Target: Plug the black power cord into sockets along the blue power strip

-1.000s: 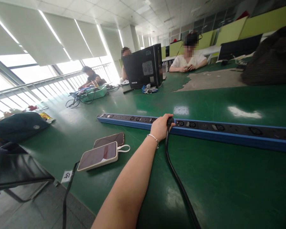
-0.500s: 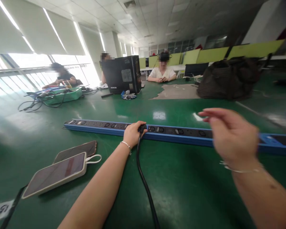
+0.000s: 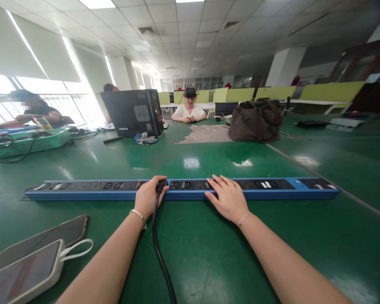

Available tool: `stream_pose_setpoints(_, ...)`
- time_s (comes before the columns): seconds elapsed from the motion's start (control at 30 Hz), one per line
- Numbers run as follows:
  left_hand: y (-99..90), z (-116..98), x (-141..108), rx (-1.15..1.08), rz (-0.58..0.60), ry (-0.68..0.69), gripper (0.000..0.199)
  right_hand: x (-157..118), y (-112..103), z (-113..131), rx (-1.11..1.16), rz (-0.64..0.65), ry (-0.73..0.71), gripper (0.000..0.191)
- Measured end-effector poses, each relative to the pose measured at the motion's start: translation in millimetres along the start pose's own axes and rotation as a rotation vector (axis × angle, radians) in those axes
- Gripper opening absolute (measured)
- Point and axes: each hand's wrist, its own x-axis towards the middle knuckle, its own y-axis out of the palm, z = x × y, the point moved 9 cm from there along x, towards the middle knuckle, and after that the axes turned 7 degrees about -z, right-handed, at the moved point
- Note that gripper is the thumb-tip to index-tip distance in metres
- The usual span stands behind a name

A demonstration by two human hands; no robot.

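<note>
A long blue and black power strip (image 3: 186, 194) lies across the green table, with a row of sockets along its top. My left hand (image 3: 149, 195) is closed around a black power plug (image 3: 161, 185) at the strip's sockets; whether the plug is fully seated I cannot tell. From the plug a thick black cable (image 3: 158, 249) runs toward me. My right hand (image 3: 227, 195) rests on the strip right of the plug, fingers spread over the top and thumb at the near side, covering some sockets.
Two phones (image 3: 28, 270) lie at the front left, one with a white strap. Behind the strip are a green basket (image 3: 34, 143) with cables, a black computer case (image 3: 131, 114), gloves (image 3: 145, 139) and a dark bag (image 3: 256, 122). Several people sit beyond.
My right hand has come down from above the strip's right part and moved left onto it. My left hand still holds the plug. The view has swung right.
</note>
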Motion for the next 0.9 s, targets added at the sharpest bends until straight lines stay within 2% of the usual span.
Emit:
stream_pose_setpoints(0.23, -0.2, 1, 5, -0.053, 0.058, 0.013, 0.04, -2, 1, 5, -0.032, 0.001, -0.004, 0.049)
stream_pose_setpoints(0.4, -1.1, 3, 5, -0.028, 0.079, -0.006, 0.042, -3, 2, 22, -0.02, -0.032, -0.116, 0.045)
stream_pose_setpoints(0.5, 0.5, 4, 6, -0.058, 0.108, -0.025, 0.042, -2, 1, 24, 0.001, -0.066, -0.13, 0.043)
stream_pose_setpoints(0.63, -1.1, -2, 7, -0.121, 0.141, 0.051, 0.043, -1, 1, 21, 0.032, -0.116, -0.113, 0.041)
stream_pose_setpoints(0.73, -1.9, -7, 7, -0.128, 0.225, 0.118, 0.049, 0, 0, 21, 0.055, -0.134, -0.094, 0.04)
stream_pose_setpoints(0.83, -2.5, -5, 8, -0.103, 0.34, 0.086, 0.057, 0, -1, 22, 0.07, -0.128, -0.067, 0.04)
stream_pose_setpoints(0.9, -6.0, -6, 10, -0.093, 0.376, 0.066, 0.055, 1, -2, 23, 0.069, -0.118, -0.038, 0.04)
